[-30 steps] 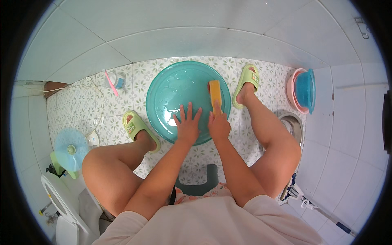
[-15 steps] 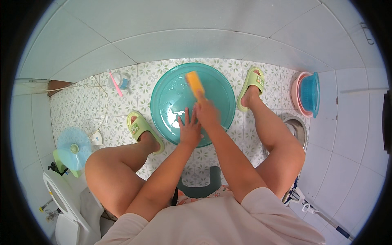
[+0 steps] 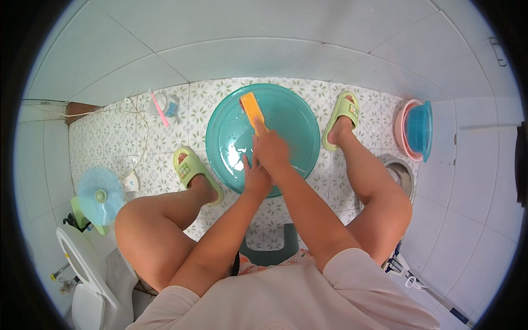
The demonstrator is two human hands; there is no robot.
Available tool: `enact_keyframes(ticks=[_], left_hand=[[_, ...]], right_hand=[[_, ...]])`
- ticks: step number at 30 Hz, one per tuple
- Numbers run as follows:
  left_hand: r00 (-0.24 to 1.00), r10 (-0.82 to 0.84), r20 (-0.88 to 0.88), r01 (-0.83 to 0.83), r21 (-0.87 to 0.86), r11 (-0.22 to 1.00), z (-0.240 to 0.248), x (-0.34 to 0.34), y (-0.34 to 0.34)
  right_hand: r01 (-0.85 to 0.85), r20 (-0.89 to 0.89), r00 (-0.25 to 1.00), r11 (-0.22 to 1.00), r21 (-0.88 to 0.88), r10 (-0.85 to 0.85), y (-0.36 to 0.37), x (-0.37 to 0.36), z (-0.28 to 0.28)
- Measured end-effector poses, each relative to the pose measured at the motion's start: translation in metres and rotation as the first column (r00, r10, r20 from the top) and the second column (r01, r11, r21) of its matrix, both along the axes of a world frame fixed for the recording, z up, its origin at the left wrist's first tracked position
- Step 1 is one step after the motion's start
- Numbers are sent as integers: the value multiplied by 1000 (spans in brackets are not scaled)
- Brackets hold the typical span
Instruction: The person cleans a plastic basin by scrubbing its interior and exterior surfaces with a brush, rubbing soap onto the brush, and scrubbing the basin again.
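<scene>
A large round teal basin (image 3: 300, 129) lies on the floor between my feet, its surface wet and shiny. My right hand (image 3: 271, 149) grips the handle of a yellow scrubbing brush (image 3: 252, 113), and reddish bristles peek out at the brush's far left edge. The brush head is over the far part of the basin. Lower down, my left hand (image 3: 257, 179) rests on the basin's near part with fingers stretched out; my right hand and wrist partly cover it.
Green slippers (image 3: 342, 116) flank the basin. A pink-handled brush (image 3: 160, 111) leans by a clear tub (image 3: 171, 106) at far left. Pink (image 3: 400, 133) and blue basins (image 3: 419, 132) stand by the right wall, a metal bowl (image 3: 404, 179) nearer. A blue fan (image 3: 99, 192) and white toilet (image 3: 91, 269) are left.
The yellow brush has shifted slightly left and away from me, with my right hand moving along. My left hand stays nearly in place, now more covered by the right.
</scene>
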State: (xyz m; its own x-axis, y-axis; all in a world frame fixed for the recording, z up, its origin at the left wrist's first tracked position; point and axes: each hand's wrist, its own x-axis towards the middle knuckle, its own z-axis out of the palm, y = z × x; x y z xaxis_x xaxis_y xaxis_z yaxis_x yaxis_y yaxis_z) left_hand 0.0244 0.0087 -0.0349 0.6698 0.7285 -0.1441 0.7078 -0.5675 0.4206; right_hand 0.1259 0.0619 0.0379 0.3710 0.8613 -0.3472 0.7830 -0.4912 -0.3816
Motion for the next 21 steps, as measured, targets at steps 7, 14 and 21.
enact_keyframes(ticks=[7, 14, 21], left_hand=[[974, -115, -193, 94, -115, 989, 50, 12, 12], [978, -95, -185, 78, -96, 992, 44, 12, 11], [973, -124, -193, 104, -111, 988, 44, 22, 9]], right_hand=[[245, 12, 969, 963, 113, -248, -35, 35, -25], [212, 42, 976, 975, 69, -215, -48, 32, -17], [107, 90, 987, 958, 265, -136, -68, 54, -58]])
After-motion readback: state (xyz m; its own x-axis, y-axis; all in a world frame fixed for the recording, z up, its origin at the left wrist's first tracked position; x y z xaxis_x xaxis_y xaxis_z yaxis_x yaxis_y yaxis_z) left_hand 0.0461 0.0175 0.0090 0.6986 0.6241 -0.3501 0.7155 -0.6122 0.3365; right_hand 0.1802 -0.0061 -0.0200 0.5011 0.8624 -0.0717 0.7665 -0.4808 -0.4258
